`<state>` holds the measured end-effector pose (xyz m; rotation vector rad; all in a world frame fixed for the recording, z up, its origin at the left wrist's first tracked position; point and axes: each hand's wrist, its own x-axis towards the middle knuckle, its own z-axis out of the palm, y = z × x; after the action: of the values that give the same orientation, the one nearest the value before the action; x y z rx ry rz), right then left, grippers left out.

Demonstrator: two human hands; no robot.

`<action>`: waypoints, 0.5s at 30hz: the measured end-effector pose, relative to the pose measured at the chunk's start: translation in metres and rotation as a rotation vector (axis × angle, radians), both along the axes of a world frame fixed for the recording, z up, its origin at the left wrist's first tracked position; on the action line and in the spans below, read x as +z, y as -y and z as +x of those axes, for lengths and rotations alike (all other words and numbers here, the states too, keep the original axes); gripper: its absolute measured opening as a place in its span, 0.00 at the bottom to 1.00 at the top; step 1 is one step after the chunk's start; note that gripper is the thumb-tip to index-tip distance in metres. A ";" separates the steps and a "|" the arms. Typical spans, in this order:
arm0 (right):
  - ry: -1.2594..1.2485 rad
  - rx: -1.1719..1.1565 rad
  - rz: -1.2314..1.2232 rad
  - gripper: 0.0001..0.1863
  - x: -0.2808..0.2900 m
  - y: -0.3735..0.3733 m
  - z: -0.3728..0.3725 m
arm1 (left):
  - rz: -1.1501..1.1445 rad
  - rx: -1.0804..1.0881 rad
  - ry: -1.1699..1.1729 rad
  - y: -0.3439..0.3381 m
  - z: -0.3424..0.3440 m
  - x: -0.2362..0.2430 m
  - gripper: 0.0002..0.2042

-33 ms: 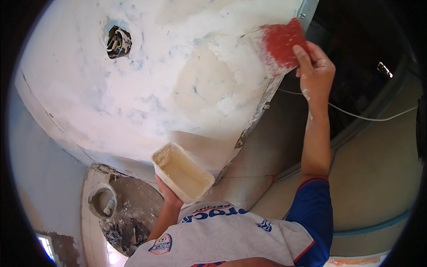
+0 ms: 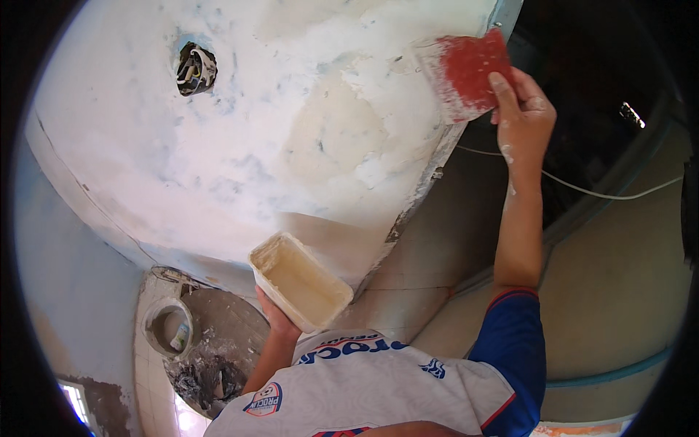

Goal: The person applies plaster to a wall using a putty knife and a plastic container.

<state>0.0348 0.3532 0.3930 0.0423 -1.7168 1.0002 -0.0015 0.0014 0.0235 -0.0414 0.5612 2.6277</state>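
A red putty knife (image 2: 470, 76), smeared with white filler, is gripped in my right hand (image 2: 520, 105) against the patchy white wall (image 2: 240, 146) at its upper right edge, its blade slightly blurred. My left hand (image 2: 277, 309) holds a white rectangular plastic tub (image 2: 298, 280) from the lower side, with pale filler coating its inside. Beige and bluish patches cover the wall surface between them.
A hole with wires (image 2: 196, 69) is at the wall's upper left. Below left stand a grey bucket (image 2: 164, 324) and a dark crumpled bag (image 2: 207, 379) on dusty flooring. A white cable (image 2: 611, 193) hangs across a dark opening on the right.
My right hand and the putty knife have shifted slightly to the right along the wall's edge. My left hand and the tub look still.
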 end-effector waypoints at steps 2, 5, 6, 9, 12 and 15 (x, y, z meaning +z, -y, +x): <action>-0.078 0.022 -0.028 0.13 0.002 0.001 0.003 | 0.040 0.011 -0.052 -0.003 0.004 0.005 0.37; 0.042 0.218 -0.041 0.13 -0.008 0.006 -0.001 | 0.023 0.045 -0.058 -0.007 0.012 0.007 0.37; 0.045 0.117 -0.006 0.13 -0.010 0.009 -0.005 | 0.019 0.054 -0.058 -0.007 0.014 0.007 0.37; -0.105 0.032 -0.025 0.13 -0.004 -0.007 -0.007 | 0.012 0.057 -0.052 -0.009 0.021 0.006 0.37; -0.114 0.149 -0.010 0.13 -0.009 -0.007 0.000 | 0.031 0.049 -0.085 -0.012 0.030 0.005 0.38; -0.041 0.119 0.016 0.13 -0.017 -0.005 -0.013 | 0.053 0.086 0.014 -0.013 0.036 -0.001 0.36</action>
<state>0.0216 0.3584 0.3760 0.1755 -1.7001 1.0657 0.0340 0.0139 0.0220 -0.0689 0.4947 2.7227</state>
